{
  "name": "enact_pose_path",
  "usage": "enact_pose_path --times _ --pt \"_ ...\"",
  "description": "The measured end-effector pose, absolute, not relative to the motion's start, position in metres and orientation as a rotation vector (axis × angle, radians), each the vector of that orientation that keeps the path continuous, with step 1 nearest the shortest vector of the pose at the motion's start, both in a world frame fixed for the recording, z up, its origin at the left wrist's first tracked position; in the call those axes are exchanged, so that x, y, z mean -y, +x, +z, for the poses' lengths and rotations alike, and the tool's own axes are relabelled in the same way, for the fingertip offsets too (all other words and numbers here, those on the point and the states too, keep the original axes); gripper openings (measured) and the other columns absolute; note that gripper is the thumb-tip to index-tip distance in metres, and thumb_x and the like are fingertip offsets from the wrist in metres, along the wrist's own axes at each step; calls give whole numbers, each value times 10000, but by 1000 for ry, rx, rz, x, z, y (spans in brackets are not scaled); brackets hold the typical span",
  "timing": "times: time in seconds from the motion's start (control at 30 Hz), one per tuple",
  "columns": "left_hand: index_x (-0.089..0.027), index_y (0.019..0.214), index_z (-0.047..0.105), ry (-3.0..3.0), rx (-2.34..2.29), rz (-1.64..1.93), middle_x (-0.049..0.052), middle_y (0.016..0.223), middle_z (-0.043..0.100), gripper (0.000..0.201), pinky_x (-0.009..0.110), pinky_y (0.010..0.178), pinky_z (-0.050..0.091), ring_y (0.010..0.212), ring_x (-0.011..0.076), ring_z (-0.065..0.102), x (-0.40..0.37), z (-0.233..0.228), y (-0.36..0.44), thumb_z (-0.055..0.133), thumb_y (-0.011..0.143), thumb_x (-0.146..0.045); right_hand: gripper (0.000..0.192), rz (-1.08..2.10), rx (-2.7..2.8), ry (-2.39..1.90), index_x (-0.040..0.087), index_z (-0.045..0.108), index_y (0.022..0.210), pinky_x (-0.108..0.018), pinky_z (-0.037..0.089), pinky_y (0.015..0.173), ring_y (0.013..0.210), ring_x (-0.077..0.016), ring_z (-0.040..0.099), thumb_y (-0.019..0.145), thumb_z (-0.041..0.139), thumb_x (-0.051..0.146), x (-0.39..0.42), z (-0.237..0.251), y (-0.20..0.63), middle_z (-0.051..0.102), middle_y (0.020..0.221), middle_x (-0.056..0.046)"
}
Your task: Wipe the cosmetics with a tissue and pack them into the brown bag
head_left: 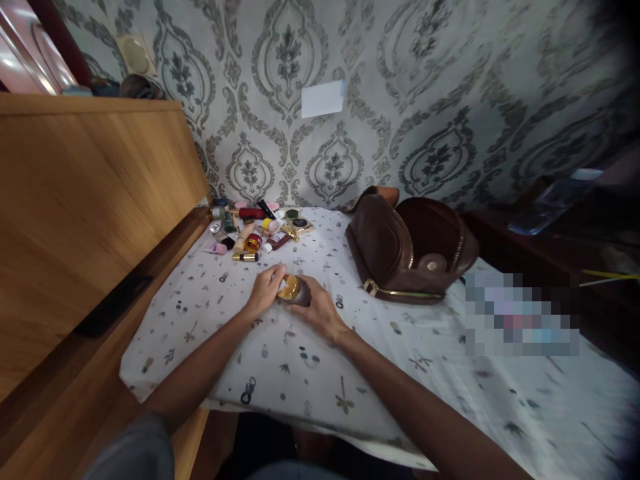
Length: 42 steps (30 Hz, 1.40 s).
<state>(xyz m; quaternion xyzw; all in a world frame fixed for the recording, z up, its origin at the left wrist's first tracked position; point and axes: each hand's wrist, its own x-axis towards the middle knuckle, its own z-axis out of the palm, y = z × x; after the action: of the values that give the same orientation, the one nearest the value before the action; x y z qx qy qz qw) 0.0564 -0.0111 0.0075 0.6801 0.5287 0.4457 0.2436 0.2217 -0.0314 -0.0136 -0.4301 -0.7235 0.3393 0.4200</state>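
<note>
A jar (291, 289) with a gold-coloured end and a darker brownish body lies tilted between both hands, just over the patterned cloth. My right hand (318, 308) wraps round its dark body from the right. On the other side, the fingers of my left hand (266, 288) are closed against the gold end. A small white patch shows by those fingertips; whether it is a tissue or part of the jar I cannot tell. Beyond the hands, a gold-and-black tube (245, 257) lies on the cloth in front of a cluster of cosmetics.
The cosmetics include a red-and-gold jar (253, 242), a dark red bottle (279, 241) and a black compact (300, 224). An unzipped brown bag (400, 250) stands on the right of the table cloth (310, 373). A wooden cabinet (100, 200) borders the left; a patterned wall (280, 153) rises behind.
</note>
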Motion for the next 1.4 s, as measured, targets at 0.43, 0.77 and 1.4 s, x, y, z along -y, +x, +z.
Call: enact_pose_path --times 0.43,0.77,1.4 --pt "-195 1009 509 1998 -1300 1000 61 940 619 332 359 812 474 896 237 594 24 5 65 626 839 -455 479 877 1666 -1149 205 535 1096 -317 490 745 818 -198 614 651 674 315 27 -10 223 673 944 -31" --pt "-224 768 436 2189 -1433 1149 5 711 502 313 303 726 410 733 183 520 25 8 60 350 970 -445 567 1168 1599 -986 208 516 1108 -363 491 898 978 -216 627 645 774 412 31 -3 224 667 1040 -49" --pt "-214 1264 512 1775 -1179 972 48 976 664 544 300 630 489 667 175 599 28 20 59 549 863 -579 647 1302 1403 -847 274 471 1145 -364 487 929 1042 -210 607 626 820 441 24 -10 227 629 1110 -25"
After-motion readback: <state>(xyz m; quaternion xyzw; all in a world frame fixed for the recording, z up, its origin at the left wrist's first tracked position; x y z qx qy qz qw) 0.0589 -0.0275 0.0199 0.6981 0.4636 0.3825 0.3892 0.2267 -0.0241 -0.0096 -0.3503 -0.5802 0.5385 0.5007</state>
